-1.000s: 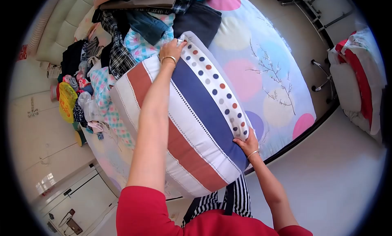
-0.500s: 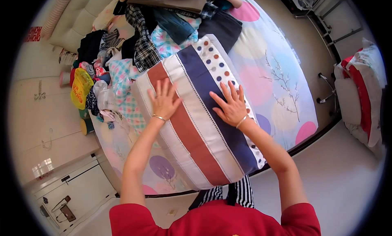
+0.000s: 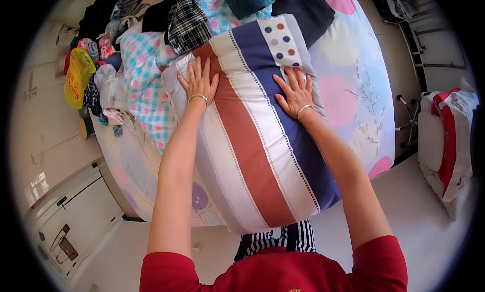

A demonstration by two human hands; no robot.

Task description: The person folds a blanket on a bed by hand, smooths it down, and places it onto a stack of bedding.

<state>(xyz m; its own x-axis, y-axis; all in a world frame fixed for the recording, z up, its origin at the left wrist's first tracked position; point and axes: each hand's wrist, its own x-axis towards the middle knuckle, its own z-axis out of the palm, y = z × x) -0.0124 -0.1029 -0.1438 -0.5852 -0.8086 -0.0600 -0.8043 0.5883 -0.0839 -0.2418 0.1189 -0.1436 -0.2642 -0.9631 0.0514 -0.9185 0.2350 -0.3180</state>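
A thick folded quilt (image 3: 257, 155) with white, rust-red and navy stripes and a dotted patch lies on the bed, its near end close to my body. My left hand (image 3: 199, 85) rests flat on it at the far left, fingers spread over the red and white stripes. On the navy stripe further right, my right hand (image 3: 295, 96) presses down with its fingers apart. The fabric dips and creases around both hands. Neither hand grips the cloth.
Beyond the quilt are dark trousers (image 3: 303, 14), a plaid garment (image 3: 188, 22) and a blue-pink checked cloth (image 3: 144, 75). A yellow bag (image 3: 79, 77) lies among clothes at the left. A bagged bundle (image 3: 444, 145) stands on the floor at the right.
Both hands have slid toward the quilt's far end, with my arms stretched further. The quilt's surface is now more bent and creased there. My view has shifted slightly.
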